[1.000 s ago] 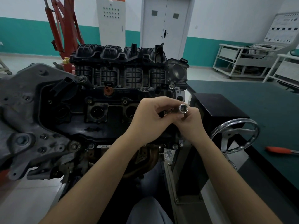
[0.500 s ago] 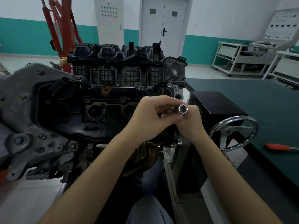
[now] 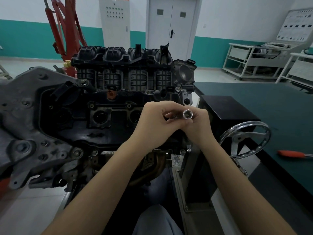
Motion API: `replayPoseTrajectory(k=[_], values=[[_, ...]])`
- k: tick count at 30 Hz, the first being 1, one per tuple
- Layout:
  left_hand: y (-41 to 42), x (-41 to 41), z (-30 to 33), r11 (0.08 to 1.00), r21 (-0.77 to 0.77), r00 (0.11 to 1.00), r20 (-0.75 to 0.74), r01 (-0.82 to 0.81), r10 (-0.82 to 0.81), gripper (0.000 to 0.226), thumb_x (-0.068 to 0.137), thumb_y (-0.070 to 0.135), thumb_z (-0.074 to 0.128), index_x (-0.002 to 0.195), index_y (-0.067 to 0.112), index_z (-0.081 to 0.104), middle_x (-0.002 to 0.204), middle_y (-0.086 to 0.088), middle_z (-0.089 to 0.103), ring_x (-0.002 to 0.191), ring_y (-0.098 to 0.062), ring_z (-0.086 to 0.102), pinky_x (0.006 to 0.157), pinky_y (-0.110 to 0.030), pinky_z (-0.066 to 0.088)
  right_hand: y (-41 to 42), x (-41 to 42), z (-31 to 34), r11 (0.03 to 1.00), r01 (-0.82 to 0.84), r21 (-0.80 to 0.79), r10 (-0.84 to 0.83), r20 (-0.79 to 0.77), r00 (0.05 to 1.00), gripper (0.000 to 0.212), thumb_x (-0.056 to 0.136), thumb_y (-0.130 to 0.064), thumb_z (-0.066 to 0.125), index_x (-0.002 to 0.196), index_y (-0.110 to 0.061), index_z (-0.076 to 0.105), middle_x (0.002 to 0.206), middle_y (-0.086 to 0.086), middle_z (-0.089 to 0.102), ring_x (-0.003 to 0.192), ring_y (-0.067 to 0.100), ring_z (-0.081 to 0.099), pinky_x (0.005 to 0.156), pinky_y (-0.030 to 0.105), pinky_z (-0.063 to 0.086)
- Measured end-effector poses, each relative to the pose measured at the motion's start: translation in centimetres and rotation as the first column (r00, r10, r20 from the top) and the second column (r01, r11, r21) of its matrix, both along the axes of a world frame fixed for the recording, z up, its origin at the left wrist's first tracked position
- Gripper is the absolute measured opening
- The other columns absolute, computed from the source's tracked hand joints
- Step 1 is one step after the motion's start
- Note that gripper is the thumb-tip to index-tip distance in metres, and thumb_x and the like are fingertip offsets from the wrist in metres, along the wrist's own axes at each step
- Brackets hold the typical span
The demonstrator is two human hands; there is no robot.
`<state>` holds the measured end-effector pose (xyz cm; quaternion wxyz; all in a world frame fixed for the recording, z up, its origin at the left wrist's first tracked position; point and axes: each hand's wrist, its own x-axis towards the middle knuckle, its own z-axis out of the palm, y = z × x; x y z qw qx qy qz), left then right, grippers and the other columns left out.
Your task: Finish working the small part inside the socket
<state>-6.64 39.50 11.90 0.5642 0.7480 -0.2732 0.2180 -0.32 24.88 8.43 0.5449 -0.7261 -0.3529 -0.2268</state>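
Before the engine (image 3: 105,106), both hands meet around a chrome socket (image 3: 187,114): the right hand (image 3: 197,122) grips it, open end facing the camera, while the left hand (image 3: 152,122) pinches the metal piece (image 3: 176,117) behind it. Right of the engine stands a handwheel (image 3: 245,139); farther right lies a red-handled tool (image 3: 291,153).

Engine (image 3: 118,99) blocks ahead/left, handwheel (image 3: 245,139) right; open room over green table (image 3: 271,102)

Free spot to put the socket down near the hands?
Bare green bench top right of the black box, beyond the handwheel and orange-handled tool. Crowded: engine ahead. Both hands hold the socket.
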Motion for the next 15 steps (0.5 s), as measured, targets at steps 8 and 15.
replayPoseTrajectory(k=[8,15], values=[[0.46,-0.24,0.34,0.994,-0.002,0.994,-0.033,0.107,-0.107,0.027,0.08,-0.008,0.071,0.104,0.003,0.071,0.101,-0.01,0.073,0.1,-0.019,0.07,0.094,-0.042,0.054,0.15,0.03,-0.04,0.999,-0.038,-0.036,0.038,-0.004,0.999,0.033,0.078,0.008,0.066,0.105,-0.01,0.063,0.084,-0.027,0.068,0.086,-0.008,0.065,0.075,0.009,0.047],[0.56,-0.05,0.6,0.998,0.029,0.999,-0.003,0.049,-0.049,0.024,0.076,-0.003,0.076,0.097,0.009,0.075,0.093,-0.003,0.075,0.092,-0.01,0.071,0.089,-0.032,0.056,0.19,0.05,-0.39,0.999,-0.038,0.0,0.038,-0.025,0.999,0.037,0.078,0.004,0.067,0.111,-0.012,0.061,0.091,-0.021,0.07,0.09,-0.002,0.066,0.078,0.015,0.049]])
